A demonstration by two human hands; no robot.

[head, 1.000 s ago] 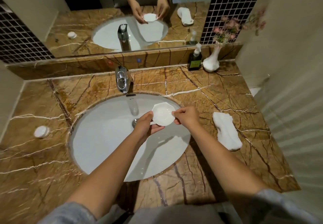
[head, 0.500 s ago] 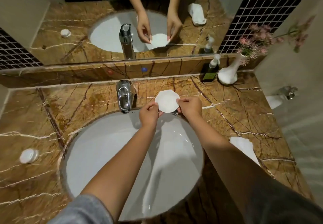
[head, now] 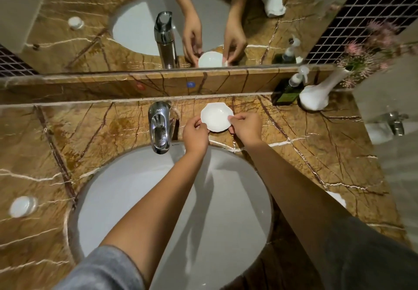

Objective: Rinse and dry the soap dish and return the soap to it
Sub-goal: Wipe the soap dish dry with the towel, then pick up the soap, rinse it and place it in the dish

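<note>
The small white scalloped soap dish point(head: 216, 116) is on or just above the marble counter behind the sink, right of the faucet. My left hand point(head: 195, 134) pinches its left rim and my right hand point(head: 245, 126) pinches its right rim. The dish looks empty. A round white soap point(head: 22, 206) lies on the counter far left of the basin. A white towel point(head: 337, 198) lies on the counter at the right, mostly hidden behind my right arm.
The white oval basin point(head: 126, 190) fills the middle, with a chrome faucet point(head: 159, 126) at its back. A dark pump bottle point(head: 288, 90) and a white vase with pink flowers point(head: 316, 96) stand at the back right. A mirror runs along the back wall.
Both hands have carried the dish from over the basin up and back to the counter behind the sink, right of the faucet. The camera has tilted further down.
</note>
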